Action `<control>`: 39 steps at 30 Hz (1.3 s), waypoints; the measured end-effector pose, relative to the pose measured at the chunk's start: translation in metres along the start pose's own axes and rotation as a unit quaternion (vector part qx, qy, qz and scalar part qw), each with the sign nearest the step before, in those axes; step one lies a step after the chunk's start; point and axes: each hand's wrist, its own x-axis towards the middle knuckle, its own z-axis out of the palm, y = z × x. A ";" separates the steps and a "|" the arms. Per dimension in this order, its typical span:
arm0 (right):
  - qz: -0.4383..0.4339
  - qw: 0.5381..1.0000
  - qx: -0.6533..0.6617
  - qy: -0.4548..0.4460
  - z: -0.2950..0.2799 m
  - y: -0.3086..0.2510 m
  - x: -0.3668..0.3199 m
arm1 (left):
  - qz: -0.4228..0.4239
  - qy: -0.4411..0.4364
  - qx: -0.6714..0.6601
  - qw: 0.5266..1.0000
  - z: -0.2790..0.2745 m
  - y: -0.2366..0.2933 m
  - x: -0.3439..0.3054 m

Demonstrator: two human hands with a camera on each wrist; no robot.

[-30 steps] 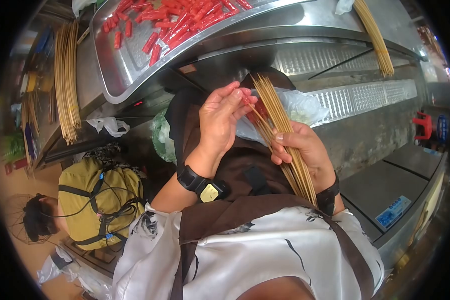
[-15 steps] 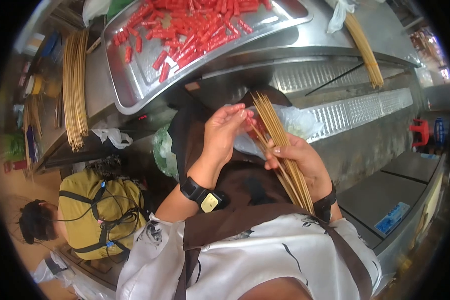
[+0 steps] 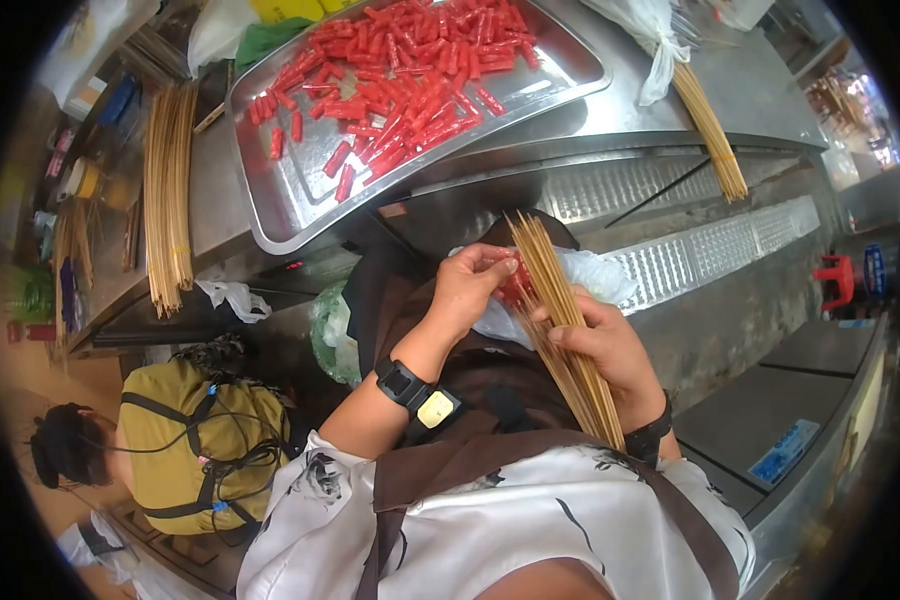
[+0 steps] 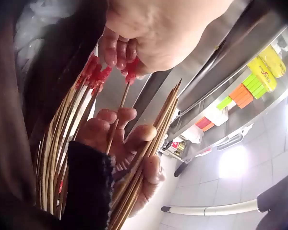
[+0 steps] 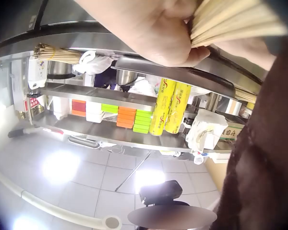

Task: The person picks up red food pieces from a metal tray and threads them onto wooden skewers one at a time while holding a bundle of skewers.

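Observation:
My left hand [image 3: 460, 298] pinches a small red piece [image 4: 130, 71] at the tip of a thin wooden skewer [image 4: 118, 112]. My right hand [image 3: 613, 345] grips a bundle of bare skewers [image 3: 558, 290], pointed ends up, and that single skewer's lower part passes between its fingers in the left wrist view. Beside the bundle, several more skewers carry red pieces [image 4: 97, 75] at their tips. In the right wrist view, the right hand covers part of the bundle, and the red pieces there are hidden.
A metal tray [image 3: 258, 195] with many red pieces [image 3: 410, 85] stands on the steel counter ahead. Skewer bundles lie left [image 3: 170, 200] and right [image 3: 710, 130] of it. White plastic [image 3: 595, 275] is beyond the hands. A person with a yellow-green backpack [image 3: 185, 440] is at left.
The head view has tipped up, showing more of the tray. My left fingers have come down slightly and closer to the bundle's red-tipped skewers. My right hand still holds the bundle.

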 end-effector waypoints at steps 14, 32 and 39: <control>0.082 0.985 0.152 -0.015 -0.004 -0.003 0.005 | 0.005 -0.014 -0.118 0.993 0.003 0.036 -0.010; 0.080 0.974 0.209 -0.027 -0.017 0.004 0.006 | 0.130 0.066 0.328 0.934 -0.038 0.159 -0.072; 0.081 0.975 0.201 -0.041 -0.012 0.004 0.008 | 0.305 0.233 0.666 0.640 -0.107 0.187 -0.003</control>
